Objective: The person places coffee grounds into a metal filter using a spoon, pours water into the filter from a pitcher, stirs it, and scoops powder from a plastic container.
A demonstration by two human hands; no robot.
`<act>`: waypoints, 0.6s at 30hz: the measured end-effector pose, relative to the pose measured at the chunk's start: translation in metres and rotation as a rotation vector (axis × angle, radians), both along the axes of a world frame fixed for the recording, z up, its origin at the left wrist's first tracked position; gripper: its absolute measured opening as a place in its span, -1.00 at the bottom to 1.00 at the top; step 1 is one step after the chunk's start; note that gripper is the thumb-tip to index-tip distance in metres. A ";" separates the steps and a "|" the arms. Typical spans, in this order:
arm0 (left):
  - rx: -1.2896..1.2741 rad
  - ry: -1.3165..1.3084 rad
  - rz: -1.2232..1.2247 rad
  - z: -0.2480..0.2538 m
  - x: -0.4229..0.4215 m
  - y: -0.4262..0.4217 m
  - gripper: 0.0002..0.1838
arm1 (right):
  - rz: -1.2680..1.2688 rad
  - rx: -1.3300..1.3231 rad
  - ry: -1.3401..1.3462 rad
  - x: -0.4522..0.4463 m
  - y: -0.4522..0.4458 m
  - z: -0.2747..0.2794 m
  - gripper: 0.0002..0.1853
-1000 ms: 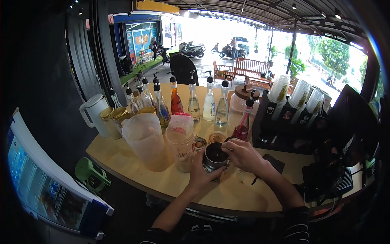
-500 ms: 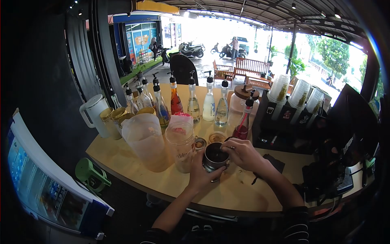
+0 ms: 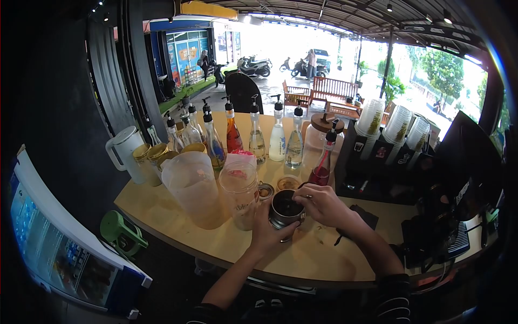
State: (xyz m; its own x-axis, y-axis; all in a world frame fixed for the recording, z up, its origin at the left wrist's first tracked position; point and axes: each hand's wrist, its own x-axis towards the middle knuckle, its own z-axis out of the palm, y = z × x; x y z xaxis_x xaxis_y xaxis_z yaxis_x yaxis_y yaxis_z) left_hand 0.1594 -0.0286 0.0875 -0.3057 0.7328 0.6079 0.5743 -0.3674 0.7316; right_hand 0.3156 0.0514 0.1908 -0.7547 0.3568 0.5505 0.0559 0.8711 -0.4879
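My left hand (image 3: 268, 229) wraps around the side of a metal cup (image 3: 278, 220) that has a dark inside. Over the cup's right rim, my right hand (image 3: 326, 205) pinches a thin metal utensil, perhaps a spoon; its lower end is hard to make out in the dark. Just left of the cup stands a clear plastic cup (image 3: 241, 200) with printing on it. Behind the metal cup lie a small round metal piece (image 3: 265, 191) and a round, light-brown dish or lid (image 3: 288, 183). A pump bottle of red syrup (image 3: 320, 174) stands beyond my right hand.
A large translucent pitcher (image 3: 194, 189) stands left of the plastic cup. Several pump bottles (image 3: 257, 137) line the back, beside a wooden-lidded jar (image 3: 322, 137). A black rack (image 3: 372, 156) holds stacked cups at the right, near dark equipment (image 3: 431, 221). A white jug (image 3: 129, 154) stands far left.
My right hand has shifted very slightly at the metal cup's rim, and the utensil inside shows a little differently. My left hand keeps its hold.
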 end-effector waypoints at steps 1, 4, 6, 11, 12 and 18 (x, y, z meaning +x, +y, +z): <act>0.012 0.011 0.009 -0.001 0.000 0.000 -0.17 | 0.009 -0.041 -0.023 0.000 -0.001 0.001 -0.87; -0.005 0.010 0.003 -0.001 -0.001 0.000 -0.16 | -0.021 0.083 0.024 -0.003 0.004 -0.003 -0.87; 0.008 0.001 -0.012 0.000 -0.001 0.001 -0.16 | -0.004 0.038 0.002 -0.002 0.001 -0.002 -0.87; 0.013 0.013 -0.027 -0.002 -0.002 0.001 -0.16 | -0.023 0.065 -0.011 -0.004 0.000 -0.001 -0.88; 0.011 -0.006 -0.029 -0.003 -0.001 0.001 -0.16 | 0.025 0.076 0.007 -0.005 0.002 -0.004 -0.88; 0.026 0.007 -0.018 -0.002 -0.001 0.001 -0.16 | 0.014 0.060 0.015 -0.007 0.002 -0.002 -0.87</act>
State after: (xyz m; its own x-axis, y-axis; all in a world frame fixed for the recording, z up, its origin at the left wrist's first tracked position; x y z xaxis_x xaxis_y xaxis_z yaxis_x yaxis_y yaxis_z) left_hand 0.1581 -0.0272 0.0853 -0.2883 0.7224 0.6285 0.5724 -0.3962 0.7179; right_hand 0.3090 0.0538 0.1885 -0.7508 0.3122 0.5820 0.0368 0.8996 -0.4352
